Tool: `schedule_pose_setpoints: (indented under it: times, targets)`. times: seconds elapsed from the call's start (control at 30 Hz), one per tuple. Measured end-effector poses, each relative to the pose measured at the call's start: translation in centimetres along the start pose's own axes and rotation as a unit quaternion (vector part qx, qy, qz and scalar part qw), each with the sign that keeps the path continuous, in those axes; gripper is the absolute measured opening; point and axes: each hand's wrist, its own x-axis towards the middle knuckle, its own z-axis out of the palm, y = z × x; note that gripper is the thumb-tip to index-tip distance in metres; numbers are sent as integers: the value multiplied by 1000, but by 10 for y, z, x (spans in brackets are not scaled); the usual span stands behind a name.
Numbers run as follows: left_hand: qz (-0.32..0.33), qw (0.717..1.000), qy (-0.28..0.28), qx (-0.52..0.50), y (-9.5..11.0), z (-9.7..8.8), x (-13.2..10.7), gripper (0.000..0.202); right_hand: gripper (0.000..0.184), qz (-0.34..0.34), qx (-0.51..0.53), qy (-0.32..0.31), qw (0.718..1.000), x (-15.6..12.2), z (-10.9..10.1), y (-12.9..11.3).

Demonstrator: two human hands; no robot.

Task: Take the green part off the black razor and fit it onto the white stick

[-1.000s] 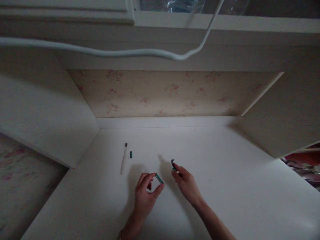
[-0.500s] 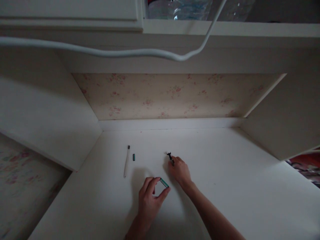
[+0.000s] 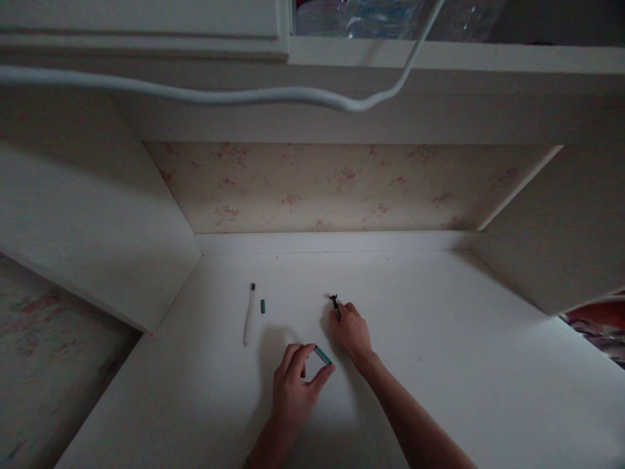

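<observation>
Two green-and-black razor heads: the held razor head point(image 3: 323, 355) in the left hand point(image 3: 294, 384), and the loose razor head point(image 3: 262, 306) lying on the white table point(image 3: 430, 391). Any print on either too small to read.

On the left hand, thumb and forefinger moderately spread, bowed into a ring, pinching the held razor head by its two ends, slantwise; other fingers curled in behind.

On the right hand point(image 3: 352, 331), fingers drawn in close around a black razor handle point(image 3: 334, 302), forked tip poking out away from the body, the rest mostly hidden under the hand. Placed beyond the held razor head and slightly to its right, apart from it; whether touching the table, impossible to tell.

Farther left, a pale toothbrush point(image 3: 249, 316) with dark bristles toward the back, just beside the loose razor head but not touching it. Behind the table, flowered wallpaper point(image 3: 336, 189); across the top, a thick white cable point(image 3: 234, 96) in front of a cupboard point(image 3: 137, 19).
</observation>
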Motion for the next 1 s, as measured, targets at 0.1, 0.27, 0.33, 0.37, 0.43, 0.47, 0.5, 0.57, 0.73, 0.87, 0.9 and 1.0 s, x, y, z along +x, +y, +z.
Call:
schedule_pose_setpoints:
  times: [0.1,0.27,0.33,0.37,0.43,0.47,0.5,0.57,0.73,0.87,0.9,1.0]
  targets:
    - [-1,1000,1,-2,-1,0,0,32,23,-3,1,-1,1000,1,0,1]
    - [-13,1000,-6,-8,-1,-1,0,32,19,-11,9,0,1000,0,-1,3]
    - [-16,1000,-7,-6,-1,-1,0,32,17,-14,14,0,1000,0,-1,4]
    - [-17,1000,-6,-5,-1,-1,0,32,16,-14,17,1,1000,0,-1,4]
    - [-20,1000,-4,-7,-1,-1,1,31,15,-16,23,2,1000,0,-2,5]
    - [-21,1000,-3,-8,-1,-1,1,31,15,-17,28,3,999,0,-2,6]
    - [-21,1000,-3,-10,-1,0,1,31,15,-17,33,4,999,0,-2,6]
    - [-22,1000,-2,-13,-1,0,0,31,16,-18,45,6,999,0,-3,7]
    - [-23,1000,5,-16,-2,0,0,32,25,-23,93,30,995,-7,-6,10]
    - [-20,1000,11,-17,-2,0,0,32,30,-45,165,49,984,-30,-16,11]
    - [-23,1000,9,-19,-2,0,0,32,31,-52,210,46,975,-38,-19,10]
    - [-31,999,-7,-28,-1,2,0,33,34,-51,364,-16,930,-60,-33,7]
